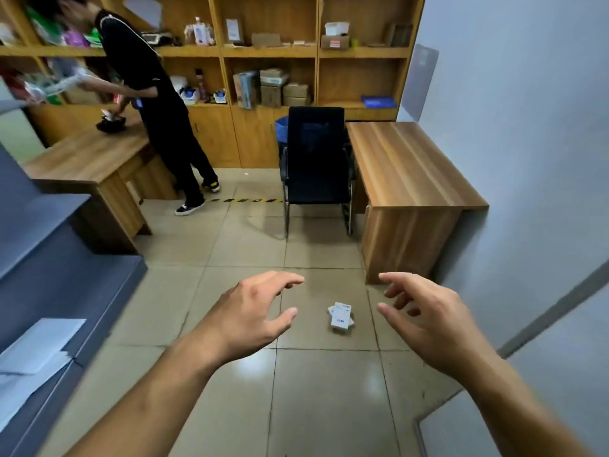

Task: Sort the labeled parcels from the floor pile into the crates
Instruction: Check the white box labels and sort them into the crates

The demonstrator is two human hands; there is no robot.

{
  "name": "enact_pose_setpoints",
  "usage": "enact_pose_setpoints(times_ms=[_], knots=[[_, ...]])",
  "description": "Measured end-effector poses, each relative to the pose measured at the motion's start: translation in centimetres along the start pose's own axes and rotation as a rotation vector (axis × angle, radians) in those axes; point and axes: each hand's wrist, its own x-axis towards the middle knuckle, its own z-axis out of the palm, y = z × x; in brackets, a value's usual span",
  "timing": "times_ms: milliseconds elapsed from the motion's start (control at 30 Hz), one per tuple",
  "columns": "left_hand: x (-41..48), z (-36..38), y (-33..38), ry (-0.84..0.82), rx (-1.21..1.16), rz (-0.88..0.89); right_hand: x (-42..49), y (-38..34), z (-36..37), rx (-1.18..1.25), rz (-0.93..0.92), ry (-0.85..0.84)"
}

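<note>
Here, the left hand and right hand are hovering spread and empty either side of small white barcode-labelled parcels lying on the beige tiled floor, apparently poised to scoop them up.

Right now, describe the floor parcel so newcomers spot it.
Find the wooden desk by the right wall. On the tiles before its near end, between the left hand and right hand, lies a small white parcel. Its barcode label faces up.

floor: bare tiles all round parcel, open from above | left: grey shelf near | right: desk panel, wall | ahead: black chair, person well apart
</note>
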Motion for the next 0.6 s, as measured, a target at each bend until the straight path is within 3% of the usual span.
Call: enact_pose_setpoints(times_ms=[367,600], knots=[[20.2,1.3,-15.7,-0.116,-0.153,0.07,16.4,4.9,8.7,-0.029,0.203,0.041],[35.0,3.8,-16.4,-0.176,-0.225,0.245,23.0,10.4,8.4,-0.042,0.349,0.1]])
